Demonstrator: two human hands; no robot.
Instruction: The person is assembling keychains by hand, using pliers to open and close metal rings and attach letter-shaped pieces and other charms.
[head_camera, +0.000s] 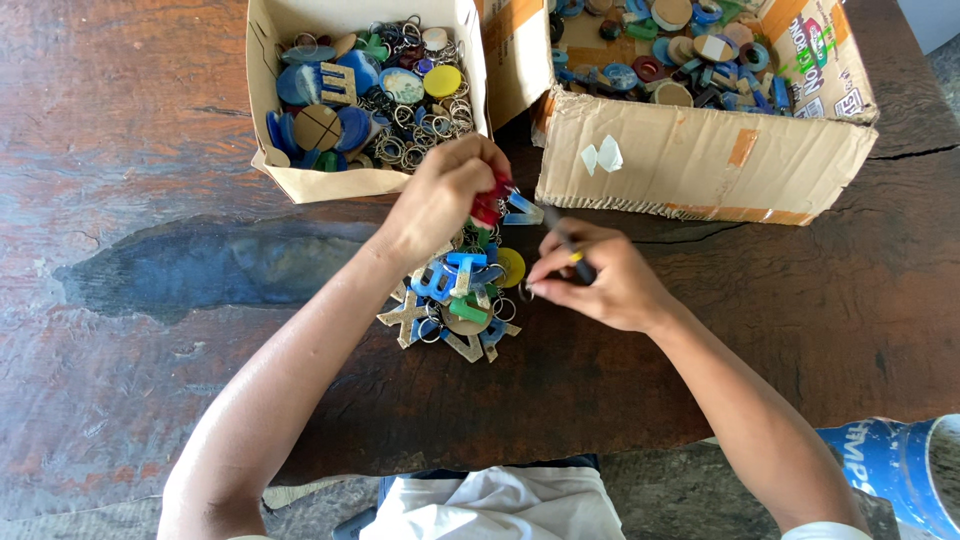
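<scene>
On the worn, dark wooden table (150, 200), the left hand (440, 195) is pinching a red plastic piece (488, 205) and the right hand (600, 285) is gripping a thin dark tool (568, 245) above a pile of shiny letter keyrings (455, 300).

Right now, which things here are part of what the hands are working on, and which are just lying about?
In use:
left hand pinching a red piece
right hand holding a dark tool
keychain pile

Lying about:
small box
large box
blue container
</scene>
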